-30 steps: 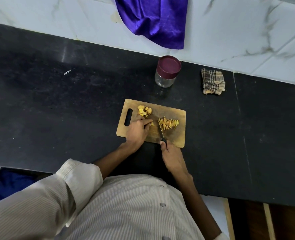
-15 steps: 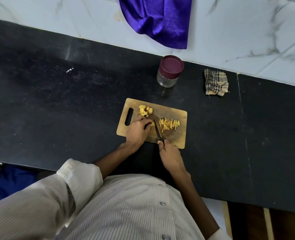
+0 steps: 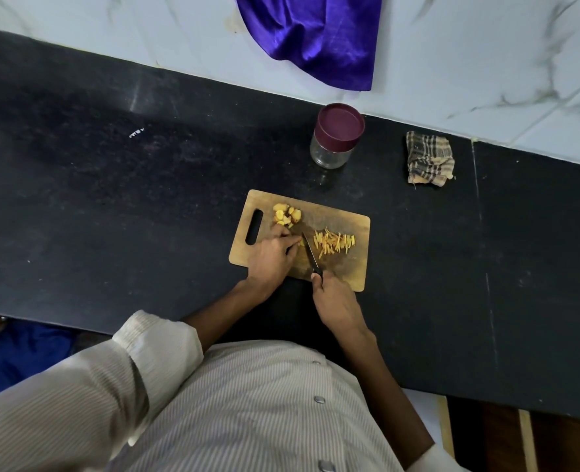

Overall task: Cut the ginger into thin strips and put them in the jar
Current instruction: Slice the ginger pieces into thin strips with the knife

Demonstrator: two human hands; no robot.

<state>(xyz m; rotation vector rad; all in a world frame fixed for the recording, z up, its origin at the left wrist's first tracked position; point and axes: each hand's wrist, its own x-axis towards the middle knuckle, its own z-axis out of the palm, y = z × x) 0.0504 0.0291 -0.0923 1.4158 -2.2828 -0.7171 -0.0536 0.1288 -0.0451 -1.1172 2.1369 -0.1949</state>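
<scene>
1. My right hand [image 3: 337,301] has its grip closed round the black handle of the knife [image 3: 310,255]. A second ago the blade lay against the heap of strips; it has since moved left and now sits beside my left fingertips.
2. My left hand [image 3: 271,255] rests on the wooden cutting board [image 3: 356,270], fingers curled, pinning a small ginger piece [image 3: 301,243] against the wood. Most of that piece is hidden under my fingers, so I cannot tell how much remains.
3. The cut ginger strips [image 3: 334,241] lie in a loose heap on the right half of the board, just clear of the blade. That heap looks unchanged over the last second.
4. The uncut ginger chunks [image 3: 286,215] sit at the far edge of the board, just beyond my left hand.
5. The glass jar [image 3: 334,139] stands on the black surface [image 3: 111,199] beyond the board, its maroon lid on; nothing has gone into it.
6. I judge I am mid-slicing: the blade is lined up for the next cut, several chunks remain, and filling the jar is still ahead.
</scene>
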